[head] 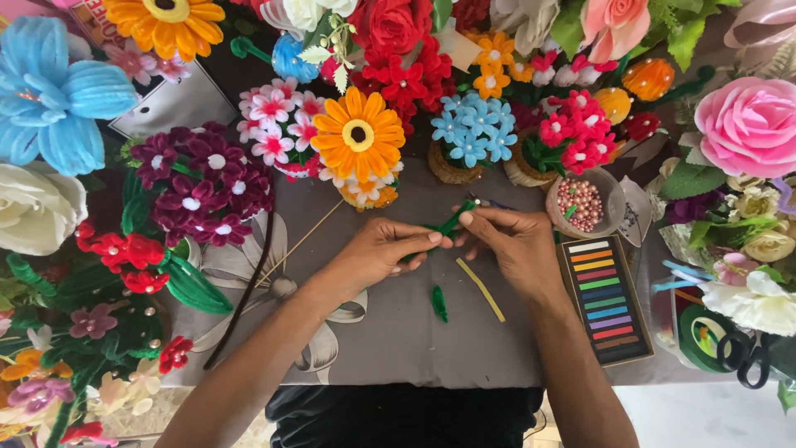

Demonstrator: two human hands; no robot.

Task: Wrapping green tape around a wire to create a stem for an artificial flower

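My left hand (383, 251) and my right hand (510, 242) meet over the grey cloth (398, 332), both pinching one green pipe cleaner (454, 219). Its far end sticks up from between my right thumb and forefinger; the rest is hidden in my left fist. A short green pipe cleaner piece (439, 303) lies on the cloth just below my hands. Beside it lies a thin yellow strip (481, 289). A thin wooden stick (303, 241) runs diagonally left of my left hand.
Handmade flowers crowd the back and both sides: an orange daisy (358, 134), blue blossoms (475, 126), purple cluster (203, 184), pink rose (749, 124). A cup of pink beads (580, 204), a box of coloured pastel sticks (606, 300) and black scissors (746, 353) sit at right.
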